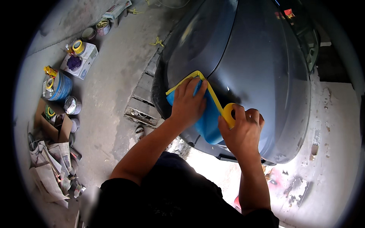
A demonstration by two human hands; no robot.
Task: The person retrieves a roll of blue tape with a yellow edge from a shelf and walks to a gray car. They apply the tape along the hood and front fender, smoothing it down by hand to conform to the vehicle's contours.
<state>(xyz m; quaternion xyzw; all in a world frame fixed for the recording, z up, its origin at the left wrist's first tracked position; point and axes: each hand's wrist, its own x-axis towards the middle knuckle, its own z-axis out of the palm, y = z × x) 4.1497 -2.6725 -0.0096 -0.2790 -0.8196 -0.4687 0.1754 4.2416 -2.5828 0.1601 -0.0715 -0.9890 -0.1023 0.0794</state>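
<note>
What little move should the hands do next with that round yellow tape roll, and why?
Maybe let the left hand press down along the narrow yellow tape strip: it rests by the strip's bend, over the thin blue sheet, while the right hand holds the round yellow tape roll at the lower end, so the stretch between might need smoothing.

Clothing and upper limbs, seen from above. Top (163, 193): black, loosely draped, its folds lost in shadow; faint small marks on the front, too dim to make out. Left sleeve (117, 192) and right sleeve (264, 219): black, short, plain-edged, each ending near the elbow. Left forearm (148, 150), right forearm (255, 182), left hand (190, 100) and right hand (245, 135): bare.
</note>
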